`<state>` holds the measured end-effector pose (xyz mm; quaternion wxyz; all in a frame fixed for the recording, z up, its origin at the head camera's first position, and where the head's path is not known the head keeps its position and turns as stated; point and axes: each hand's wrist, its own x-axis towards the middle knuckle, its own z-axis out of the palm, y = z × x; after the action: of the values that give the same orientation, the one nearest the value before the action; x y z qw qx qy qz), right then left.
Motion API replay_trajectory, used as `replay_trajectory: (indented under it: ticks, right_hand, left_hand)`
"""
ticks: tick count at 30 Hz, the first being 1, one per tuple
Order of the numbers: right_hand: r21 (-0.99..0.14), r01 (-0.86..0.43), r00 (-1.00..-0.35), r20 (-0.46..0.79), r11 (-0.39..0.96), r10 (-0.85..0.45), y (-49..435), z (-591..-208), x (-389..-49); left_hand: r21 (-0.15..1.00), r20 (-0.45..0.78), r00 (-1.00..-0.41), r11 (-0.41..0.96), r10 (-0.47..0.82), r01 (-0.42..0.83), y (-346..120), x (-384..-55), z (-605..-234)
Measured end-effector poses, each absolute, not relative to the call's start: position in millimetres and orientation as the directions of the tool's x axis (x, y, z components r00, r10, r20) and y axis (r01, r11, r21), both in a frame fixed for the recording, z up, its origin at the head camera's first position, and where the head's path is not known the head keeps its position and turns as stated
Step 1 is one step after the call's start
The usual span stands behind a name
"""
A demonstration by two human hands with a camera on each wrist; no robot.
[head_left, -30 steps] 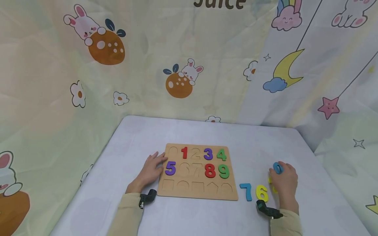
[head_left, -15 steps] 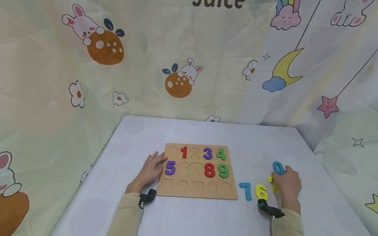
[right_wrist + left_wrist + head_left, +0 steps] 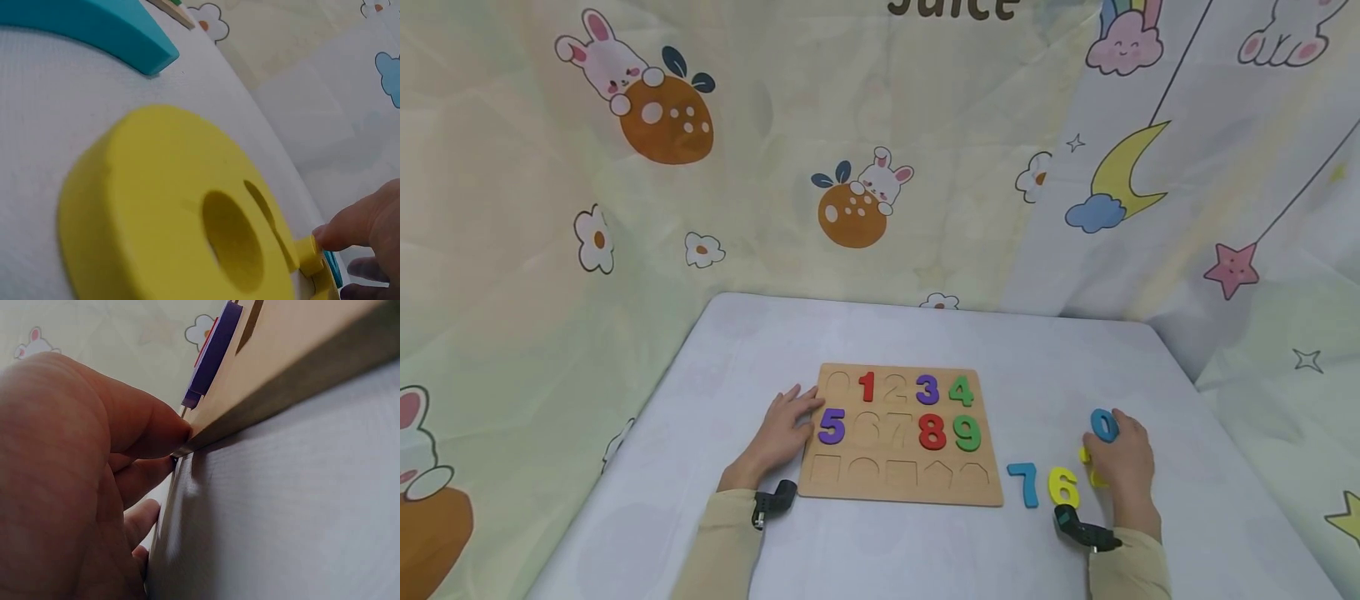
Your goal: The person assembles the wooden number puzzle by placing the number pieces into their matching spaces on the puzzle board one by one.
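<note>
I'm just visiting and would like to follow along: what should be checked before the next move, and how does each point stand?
1. Board steadied: ok; the left hand touches the wooden board's left edge.
2. Slot for 6 and slot for 7 free: ok.
3. Blue 7 and yellow 6 within view: ok, right of the board.
4. Partly hidden yellow piece readable: not ok; the right hand covers much of it.
5. Right hand's grip secure: cannot tell; its fingertips are partly hidden.
</note>
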<state>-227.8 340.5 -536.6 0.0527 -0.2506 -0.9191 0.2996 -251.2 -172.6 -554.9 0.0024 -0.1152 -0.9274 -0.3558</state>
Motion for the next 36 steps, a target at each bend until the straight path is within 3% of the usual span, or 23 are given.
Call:
replay_trajectory:
  ticks: [7,36]
  right_hand:
    - [-0.607,0.382,-0.901,-0.079,0.697,0.426,340.8,-538.2,-228.5]
    - [-0.565,0.212,-0.953,0.06,0.797,0.296,326.6,-544.9,-230.6]
  left_hand:
    - [0.662,0.093,-0.973,0.717,0.212,0.219,-172.2,-251.4,-555.5]
    - [0.642,0.096,-0.972,0.732,0.216,0.227,-172.1,-252.7,-556.9]
